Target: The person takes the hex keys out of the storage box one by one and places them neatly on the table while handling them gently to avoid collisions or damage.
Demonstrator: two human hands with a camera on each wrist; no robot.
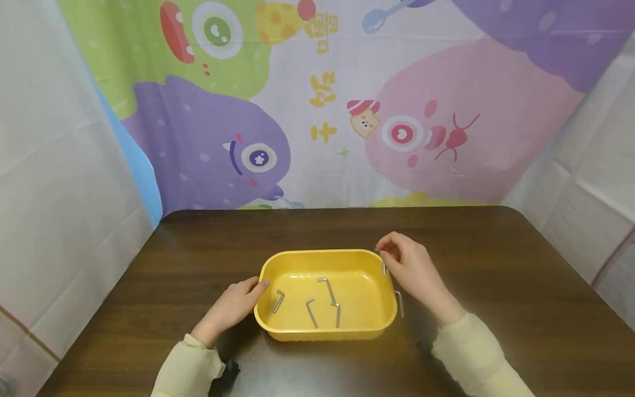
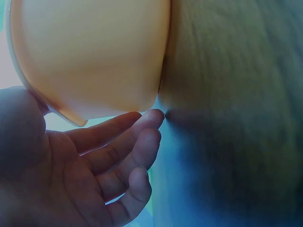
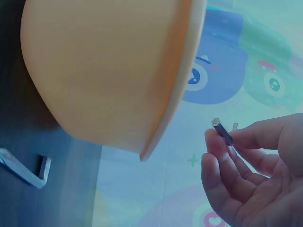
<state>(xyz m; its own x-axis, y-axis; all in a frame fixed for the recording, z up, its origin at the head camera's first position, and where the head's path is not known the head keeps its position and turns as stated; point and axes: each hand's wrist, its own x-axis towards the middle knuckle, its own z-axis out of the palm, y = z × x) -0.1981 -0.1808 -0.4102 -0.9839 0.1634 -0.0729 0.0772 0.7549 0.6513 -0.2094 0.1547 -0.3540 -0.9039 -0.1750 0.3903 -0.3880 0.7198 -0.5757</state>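
A yellow plastic tray stands on the table, with several L-shaped metal Allen keys lying loose on its bottom. At the tray's left end, my left hand holds the rim, thumb over the edge and fingers against the outer wall. My right hand, by the far right corner, pinches another Allen key between thumb and fingertips; its short leg's hexagonal end shows in the right wrist view. One more Allen key lies on the table just outside the tray's right side.
The dark wooden table runs back to a cartoon-printed cloth. Pale cloth walls flank the left and right sides. Dark patches show beside the sleeves at the near side.
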